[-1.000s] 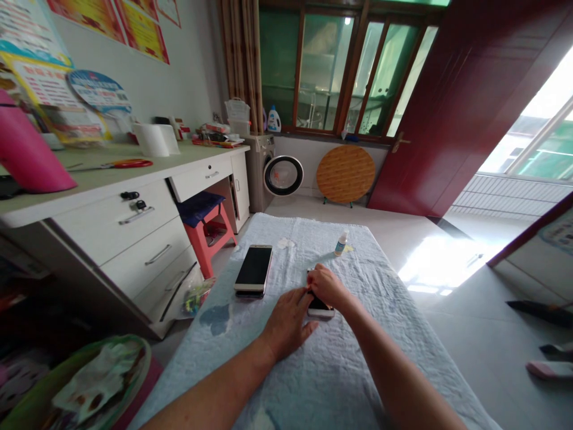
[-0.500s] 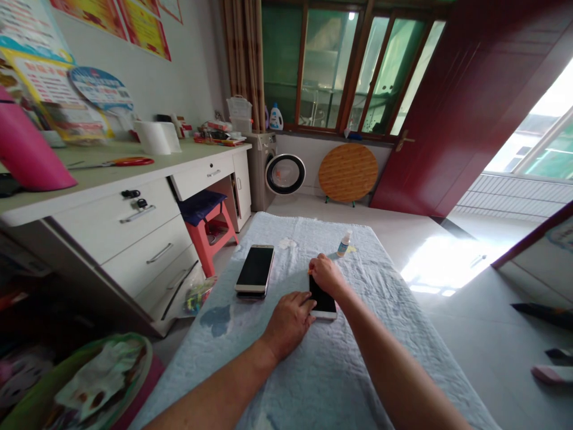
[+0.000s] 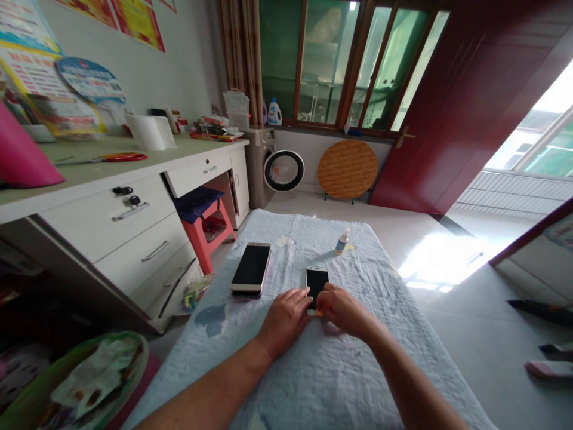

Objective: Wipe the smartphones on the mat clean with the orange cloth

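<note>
A small white phone with a dark screen lies face up on the light blue cloth. My left hand lies flat on the cloth, its fingertips against the phone's near left edge. At the phone's near end my right hand has its fingers curled, with a small orange bit showing at the fingertips. A larger gold-edged phone lies to the left, apart from both hands. A small bottle stands farther back on the cloth.
A white desk with drawers runs along the left, with a red stool under it. A green basin holding crumpled material sits at lower left. A washing machine, a round board and a red door stand at the back.
My right hand has slid from the small phone's far end back to its near end, uncovering the screen. The left hand has stayed at the phone's left edge.
</note>
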A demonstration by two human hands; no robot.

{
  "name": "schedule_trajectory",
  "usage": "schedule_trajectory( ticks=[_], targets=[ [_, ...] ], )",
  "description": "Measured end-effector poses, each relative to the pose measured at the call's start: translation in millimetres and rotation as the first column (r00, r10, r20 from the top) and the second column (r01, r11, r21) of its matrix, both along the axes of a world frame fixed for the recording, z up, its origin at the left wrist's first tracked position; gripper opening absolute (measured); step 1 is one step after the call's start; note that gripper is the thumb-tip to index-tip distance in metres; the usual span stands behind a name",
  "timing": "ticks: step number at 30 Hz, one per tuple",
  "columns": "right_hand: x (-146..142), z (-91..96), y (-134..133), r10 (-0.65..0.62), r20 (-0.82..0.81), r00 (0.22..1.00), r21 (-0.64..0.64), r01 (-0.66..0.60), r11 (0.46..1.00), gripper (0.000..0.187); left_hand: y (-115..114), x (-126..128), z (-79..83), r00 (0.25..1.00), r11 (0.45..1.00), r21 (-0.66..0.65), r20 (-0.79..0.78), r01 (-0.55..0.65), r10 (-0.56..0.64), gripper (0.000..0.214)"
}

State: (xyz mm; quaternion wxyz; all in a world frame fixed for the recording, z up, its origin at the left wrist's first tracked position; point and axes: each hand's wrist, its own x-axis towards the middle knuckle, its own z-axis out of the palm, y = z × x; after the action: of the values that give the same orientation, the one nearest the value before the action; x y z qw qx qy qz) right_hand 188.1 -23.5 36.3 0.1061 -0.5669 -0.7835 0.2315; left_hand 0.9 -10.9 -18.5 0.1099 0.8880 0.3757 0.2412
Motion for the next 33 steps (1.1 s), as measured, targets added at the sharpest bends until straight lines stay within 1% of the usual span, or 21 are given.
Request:
schedule_trajectory(
  ticks=[2,4,7,9,13,17,20,23,26,30,33],
  targets=[
    [8,-4.2,2,-0.035,-0.005,0.999,0.016,0.035,0.999,0.02,1,0,0.8,1.0,1.0,-0.008,0.001,0.019,-0.019,0.029],
    [15,-11.8,10,-0.091,-0.004,0.996,0.06,0.091,0.994,0.022,1,0,1.0,1.0,0.999,-0.017,0.006,0.031,-0.031,0.03],
    [23,-23.8,26,-0.167,-0.007,0.986,0.129,0.167,0.978,0.023,2,0,-0.6,0.999,0.999,-0.028,0.023,0.036,-0.035,0.031],
    [24,-28.3,38,-0.19,-0.001,0.982,0.169,0.187,0.968,0.022,2,-1,-1.9,0.998,0.999,-0.033,0.046,0.038,-0.037,0.031],
    [20,-27.7,63,-0.225,0.072,0.972,0.239,0.203,0.95,0.023,2,0,-2.3,0.997,0.997,-0.057,0.065,0.049,-0.045,0.032],
    [9,-26.0,84,-0.255,0.134,0.958,0.249,0.216,0.944,0.022,2,0,-0.3,0.998,0.995,-0.087,0.057,0.044,-0.039,0.034],
    [-3,-27.3,91,-0.251,0.132,0.959,0.252,0.212,0.944,0.021,2,0,1.1,0.998,0.995,-0.094,0.062,0.039,-0.033,0.032],
    [-14,-28.3,86,-0.21,0.11,0.971,0.269,0.174,0.947,0.022,2,0,2.3,0.998,0.994,-0.105,0.062,0.033,-0.027,0.033],
    [-18,-26.7,72,-0.127,0.055,0.99,0.257,0.109,0.96,0.024,1,1,3.6,0.997,0.992,-0.12,0.072,0.034,-0.026,0.032],
    [-14,-18.5,46,-0.051,-0.033,0.998,0.166,0.056,0.985,0.024,-1,1,5.9,0.996,0.992,-0.117,0.08,0.043,-0.033,0.027],
    [-6,-10.0,24,0.006,-0.062,0.998,0.099,0.001,0.995,0.021,0,0,5.3,0.996,0.995,-0.091,0.074,0.049,-0.042,0.024]
  ],
)
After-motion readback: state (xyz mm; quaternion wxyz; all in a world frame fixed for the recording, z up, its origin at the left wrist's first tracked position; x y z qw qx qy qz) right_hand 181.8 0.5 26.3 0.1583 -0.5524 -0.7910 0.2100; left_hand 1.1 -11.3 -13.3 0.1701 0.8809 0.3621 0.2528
